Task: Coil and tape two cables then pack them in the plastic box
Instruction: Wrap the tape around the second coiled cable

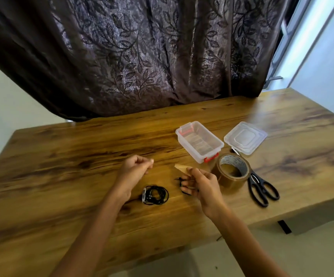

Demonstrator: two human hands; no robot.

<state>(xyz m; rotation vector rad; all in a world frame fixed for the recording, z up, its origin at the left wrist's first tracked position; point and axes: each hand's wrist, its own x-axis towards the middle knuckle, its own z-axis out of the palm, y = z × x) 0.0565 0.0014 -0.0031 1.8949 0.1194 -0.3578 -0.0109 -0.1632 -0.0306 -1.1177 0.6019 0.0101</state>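
Note:
A coiled black cable (pixel 155 195) lies on the wooden table (pixel 66 156) below my left hand (pixel 135 168), whose fingers are curled and hold nothing visible. My right hand (pixel 202 184) pinches a cut strip of brown tape (pixel 182 167) that sticks up to the left. Under that hand lies a second black cable (pixel 182 183), mostly hidden, with its plug pointing left. The clear plastic box (pixel 199 143) with red latches stands open beyond my right hand. Its lid (pixel 245 137) lies to the right of it.
A roll of brown tape (pixel 232 169) stands right of my right hand. Black scissors (pixel 260 186) lie beside the roll near the table's right front edge. A dark patterned curtain (pixel 142 56) hangs behind the table.

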